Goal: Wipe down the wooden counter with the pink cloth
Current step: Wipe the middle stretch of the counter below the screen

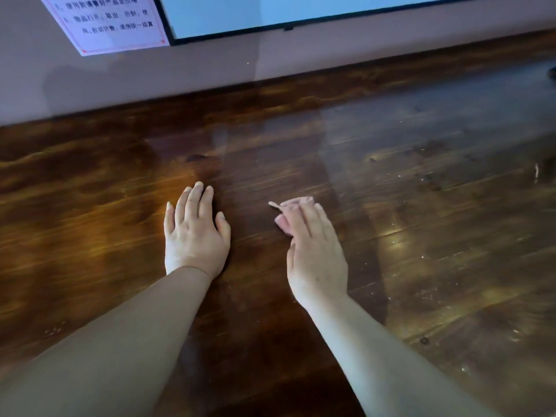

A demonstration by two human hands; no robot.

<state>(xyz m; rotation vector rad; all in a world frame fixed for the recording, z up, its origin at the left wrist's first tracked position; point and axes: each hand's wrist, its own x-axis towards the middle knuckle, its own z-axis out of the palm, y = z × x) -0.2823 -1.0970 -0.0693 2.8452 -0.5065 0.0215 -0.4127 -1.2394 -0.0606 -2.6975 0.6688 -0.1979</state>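
The dark wooden counter [301, 152] fills most of the view. My left hand [195, 233] lies flat on it with fingers straight, holding nothing. My right hand [316, 251] presses down on the small pink cloth [293, 203] with straight fingers. Only the cloth's far edge and a bit by my fingertips show; the rest is hidden under my hand. The right hand and cloth look slightly blurred.
A grey wall [180, 73] borders the counter's far edge. On it hang a white notice with printed text [105, 22] and a black-framed screen [301, 13]. Pale specks and crumbs [421, 260] dot the counter to the right. A dark object [552, 73] sits at the right edge.
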